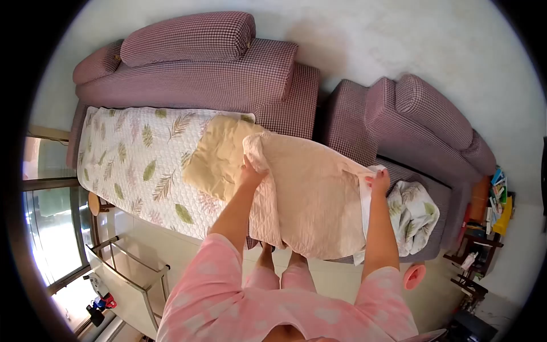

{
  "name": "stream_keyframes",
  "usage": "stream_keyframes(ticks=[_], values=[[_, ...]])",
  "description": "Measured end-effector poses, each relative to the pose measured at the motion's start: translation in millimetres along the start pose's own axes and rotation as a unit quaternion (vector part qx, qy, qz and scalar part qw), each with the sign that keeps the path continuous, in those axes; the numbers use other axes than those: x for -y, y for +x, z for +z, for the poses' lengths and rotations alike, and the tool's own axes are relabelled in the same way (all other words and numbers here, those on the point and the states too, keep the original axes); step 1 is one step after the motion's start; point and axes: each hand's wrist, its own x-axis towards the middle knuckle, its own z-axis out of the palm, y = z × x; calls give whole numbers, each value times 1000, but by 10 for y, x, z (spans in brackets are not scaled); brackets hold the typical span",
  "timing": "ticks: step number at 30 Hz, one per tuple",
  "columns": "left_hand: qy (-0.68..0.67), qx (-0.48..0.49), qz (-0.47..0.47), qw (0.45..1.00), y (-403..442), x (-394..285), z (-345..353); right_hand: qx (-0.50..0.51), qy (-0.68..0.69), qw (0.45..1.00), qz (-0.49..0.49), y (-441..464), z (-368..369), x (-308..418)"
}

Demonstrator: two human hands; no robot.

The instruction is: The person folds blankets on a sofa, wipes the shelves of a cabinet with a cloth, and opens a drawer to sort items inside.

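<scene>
A peach quilted blanket [319, 199] hangs spread between my two hands in front of my legs. My left hand [253, 172] is closed on its folded left edge, where the cloth bunches up. At the right edge, my right hand [378, 182] pinches the blanket near a corner, where a white side shows. Just left of my left hand lies a beige pillow or folded cloth [213, 155], partly covered by the blanket. It rests on a white leaf-print quilted cover [134, 151] over the sofa seat. A crumpled leaf-print cloth [413, 216] lies beyond my right hand.
A checked sofa [194, 77] runs along the wall, with another checked section [421, 117] at right. A metal-framed table [128, 285] stands at lower left, near a wooden stool [94, 203]. A pink basin or stool [414, 276] and a cluttered shelf [481, 239] are at right.
</scene>
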Motion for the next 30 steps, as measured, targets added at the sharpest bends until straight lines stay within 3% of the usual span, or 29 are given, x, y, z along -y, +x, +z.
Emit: stream_keyframes(ticks=[2,5,6,10,12,14,16,17,18,20,21,23,24,27,29,30], values=[[9,-55,-90,994,-65,-148,47,-6,64,997,31,176,-132,-83],[-51,15,-102,993,134,78,-45,-26,122,990,58,281,-234,-171],[-63,-1,-49,997,180,154,-33,-25,130,990,51,284,-257,-216],[-174,-92,-36,980,245,241,-367,-55,162,985,9,311,-306,-298],[-235,-134,22,963,377,276,-591,-62,178,981,-37,395,-265,-235],[-142,-181,9,973,410,-47,-952,-61,209,973,-79,619,-217,-236],[-191,-151,39,969,419,-557,-1355,-45,237,964,-113,737,-40,79],[-163,-198,70,964,638,-579,-1351,-38,250,959,-129,783,65,268],[-134,-243,100,955,879,-575,-1354,-47,240,959,-141,853,171,411],[-173,-211,111,956,1242,-731,-1379,-60,220,961,-154,1057,342,641],[-110,-163,106,975,1450,-760,-1388,-63,210,963,-154,1172,425,699],[-52,-188,76,978,1473,-955,-1181,-52,217,962,-157,1478,555,590],[-53,-194,90,975,1455,-930,-1033,-48,63,982,-172,1575,562,545],[-47,-198,134,970,1326,-683,-496,-33,-71,974,-212,1470,654,396],[-57,-130,160,977,765,-647,-317,17,-45,981,-190,1448,612,-70],[25,-120,180,976,484,-586,-168,13,-47,984,-174,1224,560,-227]])
